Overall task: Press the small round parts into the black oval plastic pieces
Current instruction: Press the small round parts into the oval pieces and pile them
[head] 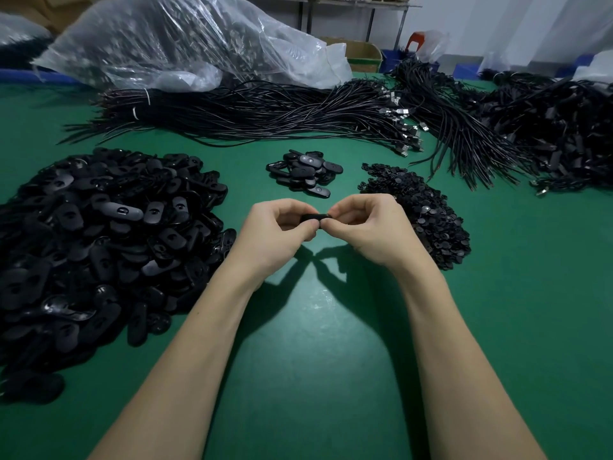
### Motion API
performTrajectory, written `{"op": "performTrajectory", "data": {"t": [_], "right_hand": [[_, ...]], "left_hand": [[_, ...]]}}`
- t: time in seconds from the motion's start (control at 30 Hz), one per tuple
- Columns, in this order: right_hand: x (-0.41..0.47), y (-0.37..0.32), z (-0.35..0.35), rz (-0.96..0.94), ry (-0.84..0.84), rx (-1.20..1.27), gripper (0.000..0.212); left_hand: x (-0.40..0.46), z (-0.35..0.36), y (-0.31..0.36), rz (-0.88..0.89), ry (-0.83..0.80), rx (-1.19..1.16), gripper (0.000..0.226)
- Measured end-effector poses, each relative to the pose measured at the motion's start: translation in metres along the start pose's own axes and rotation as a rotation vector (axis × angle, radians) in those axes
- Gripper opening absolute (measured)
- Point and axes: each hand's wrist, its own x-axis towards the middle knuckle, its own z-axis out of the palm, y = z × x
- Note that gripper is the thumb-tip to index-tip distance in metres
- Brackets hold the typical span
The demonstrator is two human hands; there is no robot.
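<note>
Far left on the green counter (331, 360): big heap of black oval pieces (99, 247), reaching the near-left edge of view. Behind it, a clear plastic bag (185, 44) of dark parts, with bundled black cables (265, 111) lying just in front of the bag.

Centre: left hand (275, 234) and right hand (368, 227) meet above the counter, both with fingers curled, pinching one black oval piece (315, 218) between them. Left hand grips its left end, right hand grips its right end. Thumbs are on the near side, touching. Can't tell if a round part is seated in it, the fingers cover most of it.

Beyond the hands: small pile of oval pieces (303, 172), some showing a round insert.

Right of the hands: pile of small round parts (421, 210), partly behind the right hand.

Far right: more black cables with plug ends (530, 127), spread up to the back edge
</note>
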Motion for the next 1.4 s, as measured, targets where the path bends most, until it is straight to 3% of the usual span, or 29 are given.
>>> {"op": "performTrajectory", "data": {"t": [0.57, 0.73, 0.87, 0.97, 1.2, 1.4], "right_hand": [[-0.001, 0.003, 0.015, 0.024, -0.015, 0.036, 0.015], [-0.001, 0.005, 0.01, 0.002, -0.07, 0.161, 0.01], [-0.001, 0.007, 0.011, -0.15, -0.051, -0.072, 0.024], [0.002, 0.009, 0.013, -0.18, 0.032, -0.203, 0.021], [0.038, -0.001, 0.006, -0.077, 0.196, -0.337, 0.017], [0.104, -0.025, 0.02, 0.068, 0.136, -0.38, 0.017]], "left_hand": [[0.005, 0.003, -0.009, -0.013, 0.052, 0.103, 0.017], [0.004, 0.0, -0.006, -0.008, 0.033, 0.037, 0.015], [0.006, 0.002, -0.008, -0.062, 0.11, 0.042, 0.011], [0.005, 0.003, -0.009, -0.064, 0.115, 0.052, 0.015], [0.004, 0.006, -0.003, 0.029, 0.149, 0.186, 0.009], [0.001, 0.01, -0.001, 0.063, 0.097, 0.262, 0.005]]}}
